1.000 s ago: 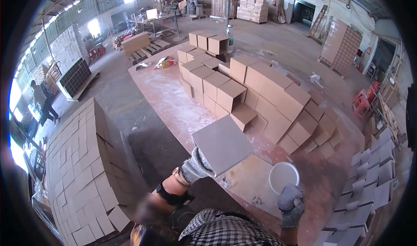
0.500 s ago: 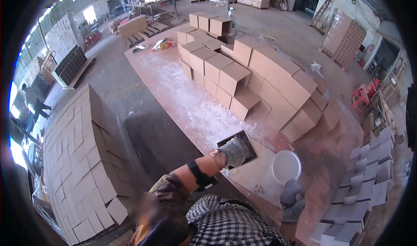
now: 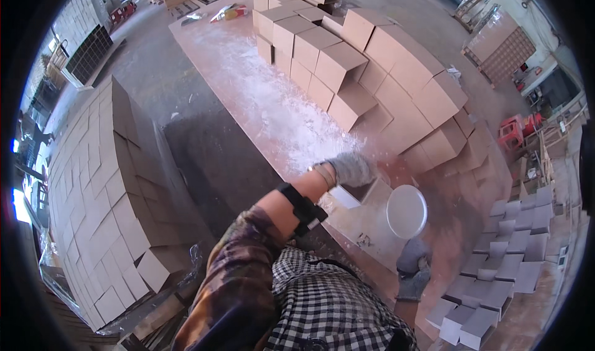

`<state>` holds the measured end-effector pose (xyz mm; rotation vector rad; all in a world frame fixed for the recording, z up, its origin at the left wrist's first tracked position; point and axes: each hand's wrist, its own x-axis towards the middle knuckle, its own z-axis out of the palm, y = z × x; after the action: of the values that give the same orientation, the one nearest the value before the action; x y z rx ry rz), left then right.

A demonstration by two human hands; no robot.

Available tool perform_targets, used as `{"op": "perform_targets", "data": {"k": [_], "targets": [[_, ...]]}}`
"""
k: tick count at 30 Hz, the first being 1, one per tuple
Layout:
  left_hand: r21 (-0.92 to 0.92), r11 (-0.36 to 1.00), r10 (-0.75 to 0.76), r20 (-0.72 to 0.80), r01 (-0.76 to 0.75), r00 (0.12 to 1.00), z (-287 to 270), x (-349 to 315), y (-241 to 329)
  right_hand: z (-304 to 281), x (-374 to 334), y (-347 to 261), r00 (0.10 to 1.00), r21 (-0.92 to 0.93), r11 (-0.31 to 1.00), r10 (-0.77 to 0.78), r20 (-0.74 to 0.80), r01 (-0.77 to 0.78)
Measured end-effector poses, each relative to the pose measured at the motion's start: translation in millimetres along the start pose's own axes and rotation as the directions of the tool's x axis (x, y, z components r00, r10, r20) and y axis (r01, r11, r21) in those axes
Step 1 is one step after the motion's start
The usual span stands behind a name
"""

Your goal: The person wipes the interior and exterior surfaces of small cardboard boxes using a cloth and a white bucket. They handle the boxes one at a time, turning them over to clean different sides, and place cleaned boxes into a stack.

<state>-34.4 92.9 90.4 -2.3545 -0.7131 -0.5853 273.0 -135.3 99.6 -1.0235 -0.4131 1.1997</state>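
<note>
My left hand (image 3: 353, 168) wears a grey knit glove and reaches over an open box (image 3: 347, 197) on the board, covering its far part. The box has a pale side and a dark inside. Its fingers are hidden, so I cannot see how they meet the box. To the right stands a round white tub (image 3: 406, 211). Just nearer than the tub is my gloved right hand (image 3: 414, 265), its fingers curled closed. Whatever it may hold is hidden.
Brown cardboard boxes (image 3: 334, 60) are stacked along the far right of the reddish board (image 3: 248, 91), which carries white powder. A tall covered stack (image 3: 93, 208) stands left. Grey open boxes (image 3: 496, 283) line the right, with a red stool (image 3: 511, 133) beyond.
My left hand has moved from inside the box to over its far part, and the box has shifted or tilted. My right hand stays by the tub. The view has tipped downward.
</note>
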Motion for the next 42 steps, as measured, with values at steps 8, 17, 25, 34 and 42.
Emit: {"op": "perform_targets", "data": {"k": [8,17,25,34,42], "targets": [[-0.599,0.755,0.053,0.463,0.267,0.885,-11,21,-27,12,-6,2,0.996,0.031,0.999,0.008,0.089,-0.011],[-0.429,0.879,0.474,0.74,-0.208,0.477,93,13,21,2,-36,7,0.974,0.048,0.993,-0.098,-0.203,0.11],[-0.69,0.362,0.449,0.718,0.626,0.532,38,29,-46,30,-58,23,0.941,0.078,0.975,-0.179,-0.288,0.209],[-0.813,0.553,0.679,0.314,-0.181,0.664,51,3,-11,183,5,0,0.963,0.048,0.979,-0.203,0.175,0.197],[-0.69,0.703,0.46,0.628,0.174,0.628,11,17,3,176,95,80,0.747,-0.408,0.627,-0.585,0.317,0.664]]}}
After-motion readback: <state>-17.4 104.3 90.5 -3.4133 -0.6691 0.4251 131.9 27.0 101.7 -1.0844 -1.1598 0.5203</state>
